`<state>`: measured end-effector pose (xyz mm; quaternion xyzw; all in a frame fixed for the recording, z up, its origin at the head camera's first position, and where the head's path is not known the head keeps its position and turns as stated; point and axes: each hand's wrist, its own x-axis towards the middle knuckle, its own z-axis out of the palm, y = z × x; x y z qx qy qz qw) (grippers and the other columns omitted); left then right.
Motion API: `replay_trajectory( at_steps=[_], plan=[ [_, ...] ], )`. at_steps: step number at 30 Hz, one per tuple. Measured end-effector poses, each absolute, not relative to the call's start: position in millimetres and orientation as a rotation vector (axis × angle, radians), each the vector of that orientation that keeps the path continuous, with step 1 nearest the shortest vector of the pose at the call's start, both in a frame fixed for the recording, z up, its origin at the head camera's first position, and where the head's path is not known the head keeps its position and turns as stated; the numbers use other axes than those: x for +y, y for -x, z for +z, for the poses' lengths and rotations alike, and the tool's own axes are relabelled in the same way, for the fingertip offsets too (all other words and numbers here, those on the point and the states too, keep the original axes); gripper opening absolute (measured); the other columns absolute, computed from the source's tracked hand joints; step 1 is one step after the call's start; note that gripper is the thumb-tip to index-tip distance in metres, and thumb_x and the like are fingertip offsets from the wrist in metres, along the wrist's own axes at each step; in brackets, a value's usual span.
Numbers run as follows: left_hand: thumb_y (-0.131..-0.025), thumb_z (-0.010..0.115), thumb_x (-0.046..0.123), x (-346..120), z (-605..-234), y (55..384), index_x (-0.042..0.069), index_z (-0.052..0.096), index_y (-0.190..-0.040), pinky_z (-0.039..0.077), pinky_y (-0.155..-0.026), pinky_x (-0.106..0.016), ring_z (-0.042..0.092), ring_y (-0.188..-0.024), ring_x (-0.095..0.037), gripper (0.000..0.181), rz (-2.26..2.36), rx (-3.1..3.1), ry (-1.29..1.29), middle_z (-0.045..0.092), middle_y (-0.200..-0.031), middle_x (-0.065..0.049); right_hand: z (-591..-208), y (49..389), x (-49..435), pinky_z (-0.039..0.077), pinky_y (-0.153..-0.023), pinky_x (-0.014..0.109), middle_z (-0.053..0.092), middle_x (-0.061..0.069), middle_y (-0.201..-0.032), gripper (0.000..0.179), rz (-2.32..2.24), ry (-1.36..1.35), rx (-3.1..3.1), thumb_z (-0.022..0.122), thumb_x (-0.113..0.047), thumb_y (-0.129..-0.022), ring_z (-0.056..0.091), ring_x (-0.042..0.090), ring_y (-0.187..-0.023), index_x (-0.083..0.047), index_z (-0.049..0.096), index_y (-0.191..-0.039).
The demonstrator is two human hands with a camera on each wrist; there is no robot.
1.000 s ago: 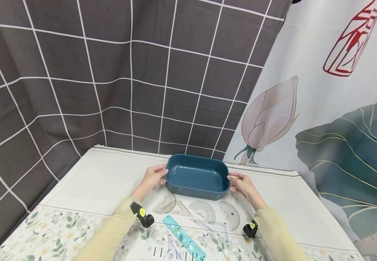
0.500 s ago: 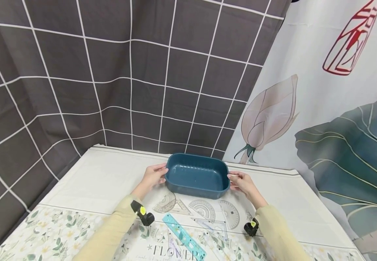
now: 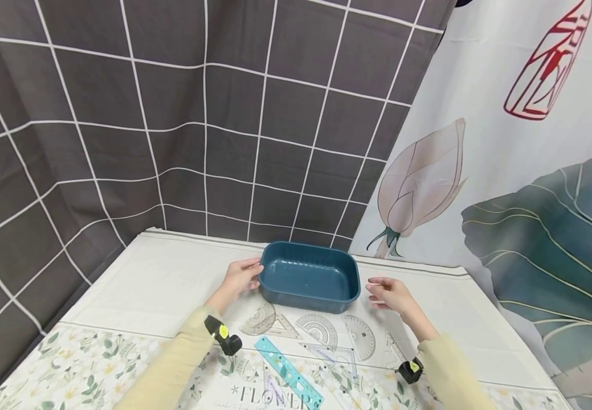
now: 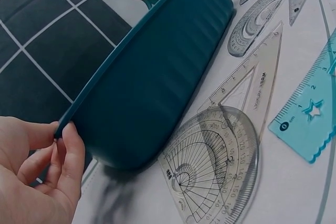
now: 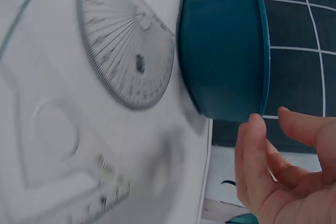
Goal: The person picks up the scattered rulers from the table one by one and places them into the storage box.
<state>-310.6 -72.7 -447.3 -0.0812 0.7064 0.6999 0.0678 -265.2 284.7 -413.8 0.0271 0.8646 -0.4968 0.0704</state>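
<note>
A dark teal plastic bin (image 3: 308,277) with rounded corners sits at the back of the table, nothing inside it. At its left end my left hand (image 3: 239,280) pinches the rim between thumb and fingers, as the left wrist view shows with the bin's wall (image 4: 142,72) beside the fingers. My right hand (image 3: 390,296) is a little off the right end, thumb and fingers parted and holding nothing. In front of the bin lie clear protractors (image 3: 361,337) and set squares (image 3: 282,327), some overlapping. A turquoise ruler (image 3: 289,373) with star cut-outs lies nearer me.
The tablecloth (image 3: 172,273) is white at the back and flower-printed in front, with lettering under the ruler. A dark grid-patterned curtain (image 3: 234,148) hangs close behind the bin. A white curtain with a flower print (image 3: 424,176) hangs at the right.
My right hand has let go of the bin's right rim and moved a little to the right. The left hand keeps its grip, and the bin stays nearly in place.
</note>
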Motion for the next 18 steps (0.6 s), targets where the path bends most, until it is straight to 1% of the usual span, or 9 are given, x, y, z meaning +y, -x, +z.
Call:
replay_trajectory(
  at_steps=[3,5,8,9,13,18],
  plan=[
    [-0.093,0.06,0.008,-73,-448,311,0.0,0.052,-0.134,0.056,-0.061,-0.015,0.064,-0.076,-0.008,0.043,2.101,2.138,0.24,0.058,-0.129,-0.023,-413,257,290,0.062,-0.073,0.035,0.066,0.025,-0.107,0.044,-1.45,-0.102,2.634,0.061,-0.015,-0.093,0.068,0.024,-0.087,0.014,0.05,-0.124],
    [-0.093,0.06,0.008,-73,-449,311,0.0,0.052,-0.134,0.057,-0.062,-0.015,0.064,-0.076,-0.008,0.042,2.101,2.139,0.237,0.058,-0.129,-0.022,-413,252,294,0.062,-0.072,0.036,0.069,0.019,-0.097,0.043,-1.413,-0.117,2.653,0.064,-0.016,-0.091,0.068,0.023,-0.085,0.014,0.052,-0.121],
    [-0.093,0.06,0.008,-74,-449,312,0.0,0.053,-0.134,0.056,-0.061,-0.014,0.065,-0.076,-0.008,0.042,2.115,2.125,0.228,0.059,-0.128,-0.023,-415,245,298,0.061,-0.071,0.039,0.069,0.01,-0.091,0.045,-1.353,-0.146,2.674,0.069,-0.017,-0.088,0.068,0.023,-0.082,0.012,0.053,-0.118],
    [-0.093,0.06,0.007,-74,-449,312,-0.001,0.052,-0.134,0.056,-0.061,-0.014,0.065,-0.076,-0.008,0.043,2.119,2.119,0.223,0.059,-0.128,-0.024,-415,243,300,0.061,-0.071,0.039,0.07,0.01,-0.09,0.046,-1.338,-0.16,2.677,0.07,-0.017,-0.087,0.068,0.024,-0.082,0.012,0.053,-0.118],
    [-0.092,0.06,0.006,-75,-450,312,-0.002,0.052,-0.133,0.055,-0.059,-0.013,0.064,-0.075,-0.009,0.043,2.135,2.093,0.216,0.059,-0.126,-0.025,-416,233,305,0.061,-0.067,0.039,0.07,0.011,-0.09,0.049,-1.253,-0.188,2.71,0.073,-0.017,-0.084,0.068,0.022,-0.078,0.011,0.053,-0.119],
    [-0.092,0.06,0.007,-74,-450,312,-0.001,0.053,-0.133,0.056,-0.06,-0.014,0.065,-0.075,-0.009,0.042,2.134,2.092,0.228,0.059,-0.126,-0.024,-419,221,309,0.059,-0.062,0.033,0.067,0.011,-0.091,0.053,-1.108,-0.199,2.754,0.078,-0.018,-0.079,0.061,0.015,-0.072,0.01,0.055,-0.118]
  ],
)
